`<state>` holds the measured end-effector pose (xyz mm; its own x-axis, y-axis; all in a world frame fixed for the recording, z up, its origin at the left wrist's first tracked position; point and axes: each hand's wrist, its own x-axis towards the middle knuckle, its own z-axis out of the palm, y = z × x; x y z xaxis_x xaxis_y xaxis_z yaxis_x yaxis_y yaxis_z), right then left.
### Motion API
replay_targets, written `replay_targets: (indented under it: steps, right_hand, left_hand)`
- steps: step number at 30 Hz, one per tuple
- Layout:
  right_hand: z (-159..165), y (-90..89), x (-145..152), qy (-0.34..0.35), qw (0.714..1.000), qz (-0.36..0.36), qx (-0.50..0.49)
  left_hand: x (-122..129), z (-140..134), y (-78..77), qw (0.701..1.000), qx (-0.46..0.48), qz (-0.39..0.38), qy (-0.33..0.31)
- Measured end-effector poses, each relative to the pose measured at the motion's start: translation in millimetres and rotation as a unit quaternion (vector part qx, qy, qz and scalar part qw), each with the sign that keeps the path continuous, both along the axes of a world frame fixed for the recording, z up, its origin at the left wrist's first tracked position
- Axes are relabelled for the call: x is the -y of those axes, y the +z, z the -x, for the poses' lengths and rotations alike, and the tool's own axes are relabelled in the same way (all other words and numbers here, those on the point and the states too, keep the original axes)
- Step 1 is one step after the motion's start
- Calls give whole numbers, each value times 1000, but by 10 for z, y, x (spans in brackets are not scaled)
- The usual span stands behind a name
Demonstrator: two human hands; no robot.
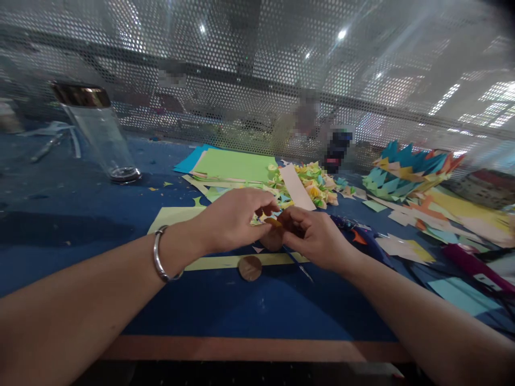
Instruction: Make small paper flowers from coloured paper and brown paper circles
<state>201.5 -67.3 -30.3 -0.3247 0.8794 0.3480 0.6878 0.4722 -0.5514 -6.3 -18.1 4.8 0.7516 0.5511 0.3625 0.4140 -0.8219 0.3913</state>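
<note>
My left hand, with a silver bangle at the wrist, is curled over a small yellow-orange paper piece, thumb and fingers closing on it. From the other side, the bent fingers of my right hand pinch the same piece. Its exact shape is partly hidden by my fingertips. Just beneath lies a round brown disc, and a second brown disc rests nearer me on a pale yellow paper strip. A thin pen-like tool lies below my right hand.
Behind my hands are a green paper stack, a heap of folded paper pieces and a pale strip. A glass bottle stands left. At right are a folded-paper ring, scraps, a blue glue gun and a purple tool.
</note>
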Motion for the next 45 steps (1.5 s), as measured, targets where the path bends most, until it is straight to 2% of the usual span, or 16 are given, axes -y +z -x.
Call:
replay_targets:
  steps: [3,9,12,17,19,20,24,25,27,36,40,45]
  right_hand:
    - [-11,-26,-16,-7,1000,-3,2]
    - [-7,-37,-16,12,1000,20,0]
    - [0,-16,-5,5,1000,7,-1]
    - [-16,23,14,-17,999,-3,-28]
    - [-24,28,21,-36,998,-21,-51]
    - [-26,27,26,-43,997,-36,-58]
    - [-14,-6,53,-32,993,-102,-56]
    - [-9,-19,59,-26,992,-115,-48]
    - [-2,-46,65,-18,990,-135,-27]
    - [-3,-85,51,-12,985,-172,10]
    - [8,-88,61,-13,986,-165,-14]
    - [31,-67,61,-15,991,-116,-68]
  left_hand:
    - [34,-50,-31,1000,20,-18,-14]
    - [76,-29,13,998,-1,53,-18]
    - [66,7,46,997,8,79,-23]
    - [-29,41,48,988,36,145,25]
    - [-73,34,19,971,98,217,33]
    - [-88,25,2,951,140,273,32]
    - [-74,-37,-42,836,268,475,56]
    - [-58,-52,-43,814,281,504,65]
    - [-25,-77,-38,790,286,538,71]
    - [31,-106,-39,757,272,590,68]
    - [47,-116,-22,757,272,590,62]
    - [42,-129,-34,766,271,581,46]
